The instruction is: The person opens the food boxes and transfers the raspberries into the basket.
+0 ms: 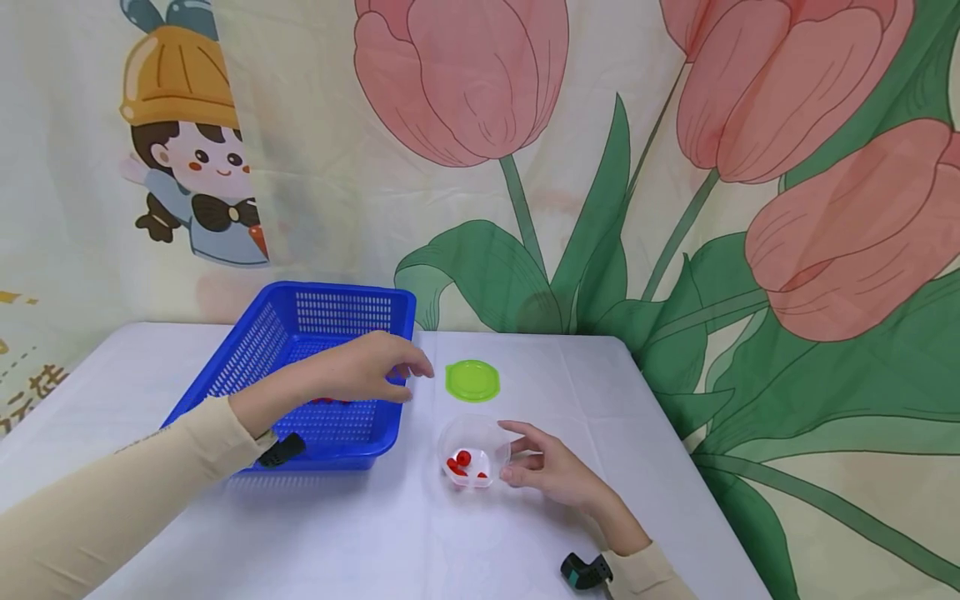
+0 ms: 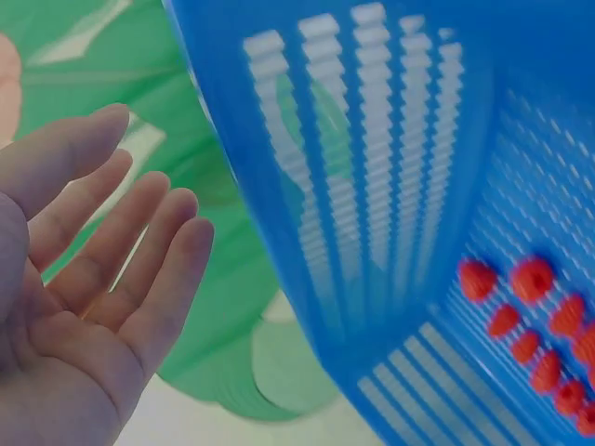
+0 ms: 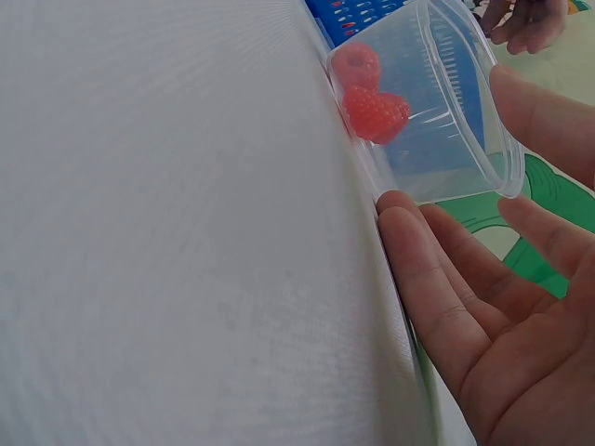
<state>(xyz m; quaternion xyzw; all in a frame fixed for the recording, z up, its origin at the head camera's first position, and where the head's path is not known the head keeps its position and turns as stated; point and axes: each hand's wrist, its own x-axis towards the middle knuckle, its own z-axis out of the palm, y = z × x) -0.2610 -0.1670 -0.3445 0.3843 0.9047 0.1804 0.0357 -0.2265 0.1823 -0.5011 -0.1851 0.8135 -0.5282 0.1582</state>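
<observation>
A small clear plastic tub (image 1: pixel 472 429) stands on the white table with a few red raspberries (image 3: pixel 376 113) at its bottom. My right hand (image 1: pixel 555 468) is at the tub's right side, loosely spread fingers touching its wall and rim. Over the right rim of the blue basket (image 1: pixel 387 446), my left hand (image 1: pixel 366 365) hovers with relaxed fingers and nothing in them. Several more raspberries (image 2: pixel 533 281) lie on the basket floor, mostly hidden by the left arm in the head view but plain in the left wrist view.
A flat green lid (image 1: pixel 472 381) lies on the white table (image 1: pixel 420 533) behind the tub. The basket takes up the table's back left part. A cloth (image 1: pixel 315 192) with printed tulips and a cartoon figure hangs behind the table.
</observation>
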